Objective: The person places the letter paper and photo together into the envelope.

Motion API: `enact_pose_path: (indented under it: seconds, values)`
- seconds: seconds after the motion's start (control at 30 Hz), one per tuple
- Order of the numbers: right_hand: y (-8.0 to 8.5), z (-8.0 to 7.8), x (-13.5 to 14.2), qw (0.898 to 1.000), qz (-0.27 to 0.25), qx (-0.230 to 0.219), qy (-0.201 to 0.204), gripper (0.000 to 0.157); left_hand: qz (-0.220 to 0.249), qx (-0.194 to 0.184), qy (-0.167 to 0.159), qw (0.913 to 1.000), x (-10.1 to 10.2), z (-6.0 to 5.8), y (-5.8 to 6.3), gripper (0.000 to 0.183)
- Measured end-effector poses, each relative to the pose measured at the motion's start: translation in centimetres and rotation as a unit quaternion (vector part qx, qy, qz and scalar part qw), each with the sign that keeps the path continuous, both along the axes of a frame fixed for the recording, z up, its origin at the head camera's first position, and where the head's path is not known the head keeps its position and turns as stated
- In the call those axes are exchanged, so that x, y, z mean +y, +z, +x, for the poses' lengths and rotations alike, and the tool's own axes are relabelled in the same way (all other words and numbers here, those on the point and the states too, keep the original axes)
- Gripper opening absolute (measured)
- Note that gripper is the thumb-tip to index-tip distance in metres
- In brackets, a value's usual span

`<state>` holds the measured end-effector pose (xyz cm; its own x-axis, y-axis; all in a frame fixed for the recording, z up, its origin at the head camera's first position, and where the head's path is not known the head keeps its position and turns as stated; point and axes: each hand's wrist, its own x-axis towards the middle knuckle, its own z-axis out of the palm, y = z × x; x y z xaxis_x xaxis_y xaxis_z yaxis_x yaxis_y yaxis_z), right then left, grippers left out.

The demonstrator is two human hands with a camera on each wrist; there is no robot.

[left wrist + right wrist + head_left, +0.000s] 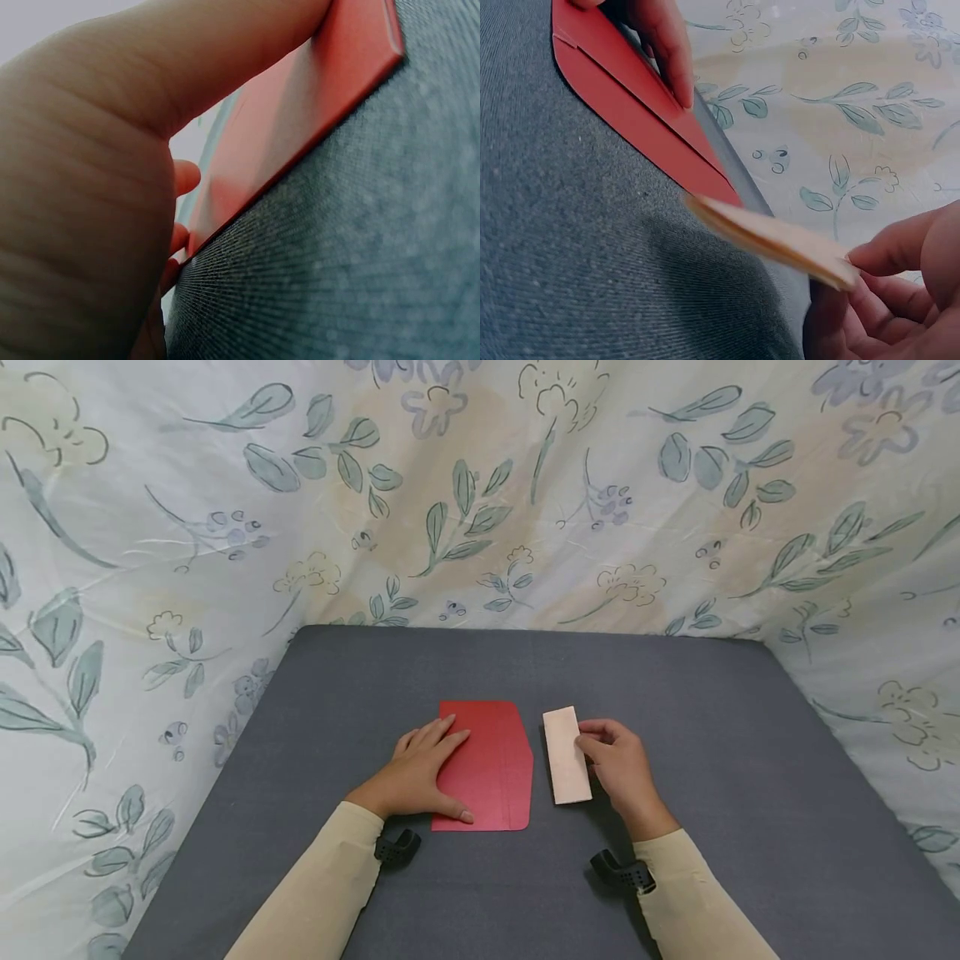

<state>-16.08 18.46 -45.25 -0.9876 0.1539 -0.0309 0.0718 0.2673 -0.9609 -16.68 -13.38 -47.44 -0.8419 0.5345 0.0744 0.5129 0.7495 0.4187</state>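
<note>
A red paper envelope [489,768] lies flat on the table, its flap [519,777] unfolded toward the right. My left hand [417,777] rests on the envelope's left part with fingers and thumb spread; the left wrist view shows the thumb across its near edge. To the right of the flap, my right hand [621,770] pinches a pale, narrow folded paper [564,760] by its right edge between thumb and fingers. Seen from the right wrist, the folded paper [772,238] shows several layers at its edge and hangs above the table, over its own shadow.
A dark grey cloth [480,902] covers the table. Behind it and along both sides hangs a white curtain [465,593] with leaf and flower prints. Black bands [397,848] are worn on both wrists, over pale sleeves.
</note>
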Motion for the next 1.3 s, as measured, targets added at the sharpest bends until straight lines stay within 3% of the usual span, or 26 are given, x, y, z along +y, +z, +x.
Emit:
enact_pose_path:
  seconds: [0.33, 0.8, 1.3]
  values:
    - [-0.3, -0.5, -0.4, 0.995, -0.063, -0.042, 0.065, 0.029, -0.001, 0.004, 0.003, 1.0000, 0.4, -0.2, 0.0, 0.121]
    - [-0.7, -1.2, -0.6, 0.991, -0.066, -0.062, 0.095, 0.028, 0.000, -0.006, 0.002, 1.0000, 1.3, -0.3, 0.4, 0.121]
    - [-2.0, -0.4, -1.1, 0.991, -0.046, -0.046, 0.115, 0.029, -0.009, 0.001, -0.011, 0.9999, 2.9, 1.1, -0.4, 0.122]
